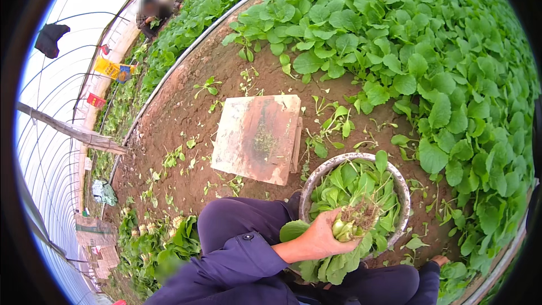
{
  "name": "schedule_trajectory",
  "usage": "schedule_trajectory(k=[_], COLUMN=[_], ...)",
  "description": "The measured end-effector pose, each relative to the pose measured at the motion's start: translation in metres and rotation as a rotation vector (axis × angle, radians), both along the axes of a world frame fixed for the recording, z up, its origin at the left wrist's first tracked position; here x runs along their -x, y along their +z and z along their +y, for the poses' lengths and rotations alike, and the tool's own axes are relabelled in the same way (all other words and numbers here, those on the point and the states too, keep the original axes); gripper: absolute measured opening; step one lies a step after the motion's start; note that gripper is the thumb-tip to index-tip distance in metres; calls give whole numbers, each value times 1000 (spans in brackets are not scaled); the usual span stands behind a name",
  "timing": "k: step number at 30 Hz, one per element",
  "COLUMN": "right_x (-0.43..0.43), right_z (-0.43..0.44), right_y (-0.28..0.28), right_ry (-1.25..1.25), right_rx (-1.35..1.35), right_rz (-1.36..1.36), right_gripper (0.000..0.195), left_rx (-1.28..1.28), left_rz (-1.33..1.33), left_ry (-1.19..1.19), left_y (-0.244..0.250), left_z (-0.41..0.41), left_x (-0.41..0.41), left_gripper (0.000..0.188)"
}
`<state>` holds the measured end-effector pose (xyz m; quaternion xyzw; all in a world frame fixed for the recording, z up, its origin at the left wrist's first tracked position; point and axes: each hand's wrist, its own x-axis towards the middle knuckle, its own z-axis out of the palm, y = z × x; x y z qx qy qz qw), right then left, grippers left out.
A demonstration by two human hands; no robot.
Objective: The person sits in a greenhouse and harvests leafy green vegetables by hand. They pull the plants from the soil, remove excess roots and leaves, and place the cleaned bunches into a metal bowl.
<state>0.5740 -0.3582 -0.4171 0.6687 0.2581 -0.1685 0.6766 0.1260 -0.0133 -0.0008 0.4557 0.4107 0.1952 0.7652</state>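
Note:
My left hand [324, 237] is closed around a bunch of leafy greens [334, 266], its roots and pale stem bases pointing up and to the right. The bunch is over the near rim of a round tub [404, 203], which is filled with loose greens [353, 182]. At the lower right, beside my knee, part of my right hand [440, 260] shows by the green plants at the bed's edge; its fingers are mostly hidden. A low wooden stool [256, 135] with soil and plant bits on its top stands on the soil left of the tub.
Dense growing greens [423, 63] fill the right side. Bundled greens [161, 237] lie at lower left, near my knee. Small plants are scattered over bare soil [182, 114]. A wooden pole [76, 131] slants in at left. Another person [152, 19] crouches far off, holding greens.

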Motion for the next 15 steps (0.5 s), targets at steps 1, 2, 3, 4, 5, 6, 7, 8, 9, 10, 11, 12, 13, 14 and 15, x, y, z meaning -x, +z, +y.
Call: schedule_trajectory(k=[1, 2, 3, 4, 5, 6, 7, 8, 9, 10, 11, 12, 13, 14, 15], right_x=[-14, -47, -76, 17, 40, 48, 54, 56, 61, 60, 56, 54, 64, 64, 76], right_z=[-21, -54, -68, 30, 63, 82, 90, 97, 104, 105, 115, 135, 160, 178, 208], right_y=[-8, -21, -29, 23, 63, 90, 105, 112, 117, 123, 123, 147, 162, 185, 216], right_ry=[54, -7, -69, -40, -72, -125, -175, -126, -75, -27, -25, -196, -206, -216, -258], right_rx=[4, 17, 20, -168, -303, -455, -607, -902, -1194, -1493, -1534, -1403, -1534, -1850, -1911], right_rz=[-15, -6, 4, 157, 223, 270, 320, 416, 519, 599, 711, 789, 718, 860, 918], right_gripper=[36, 38, 40, 40, 39, 38, 37, 36, 35, 34, 35, 37, 39, 40, 39], left_rx=[-11, -21, -41, 19, 24, 17, 11, 5, -15, -36, -56, -71, -111, -172, -126], left_rz=[-41, -107, -173, -59, -66, -89, -107, -130, -124, -130, -131, -146, -155, -122, -144], left_ry=[-8, -55, -105, -36, -35, -61, -88, -71, -77, -105, -137, -137, -139, -164, -94], left_y=[-2, -11, -18, -6, -2, -1, -1, -5, -6, -3, 0, -2, 0, -4, -5], left_z=[1, 5, 7, -11, -13, -12, -12, -15, -15, -11, -9, -9, -6, -2, -5], left_x=[-1, 1, 4, 10, 14, 12, 10, 12, 16, 14, 12, 8, 8, 6, 8], left_gripper=[48, 49, 50, 52, 51, 51, 51, 49, 48, 48, 48, 51, 50, 50, 48])
